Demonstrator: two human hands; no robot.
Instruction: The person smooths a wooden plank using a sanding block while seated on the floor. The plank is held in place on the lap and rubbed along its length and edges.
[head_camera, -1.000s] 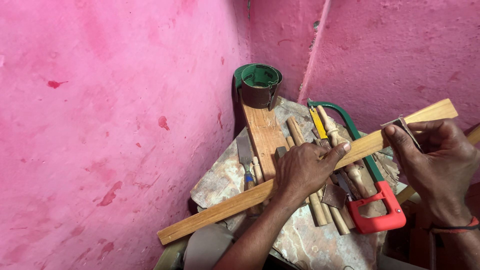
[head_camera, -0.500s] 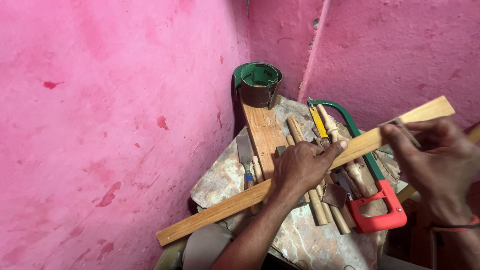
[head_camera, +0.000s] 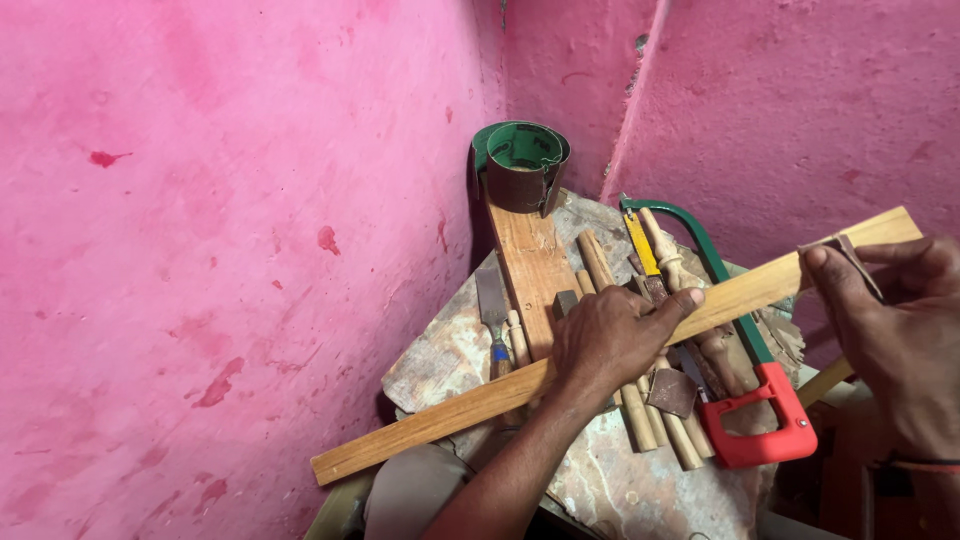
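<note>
1. Head view: left hand (head_camera: 610, 335) pressing down flat, fingers spread, on the middle of a long wooden strip (head_camera: 500, 395) lying diagonally across a stone-topped counter (head_camera: 610, 490) in a pink corner.
2. Right hand (head_camera: 900, 330) closed around a folded piece of sandpaper (head_camera: 845, 255), pinching it against the strip's upper end near the wall.
3. Sanding well, as a judgement: keeping the left palm weight steady so the strip is not pivoting, running the paper along the grain with even pressure, keeping clear of the green-framed hacksaw with red handle (head_camera: 760, 410) just under the strip.
4. Containers: none proper; a rolled green-backed sandpaper coil (head_camera: 522, 165) standing upright at the back, apparently hollow, resting on a flat plank (head_camera: 530, 265). Loose wooden-handled tools (head_camera: 640, 400) lying beside it.
</note>
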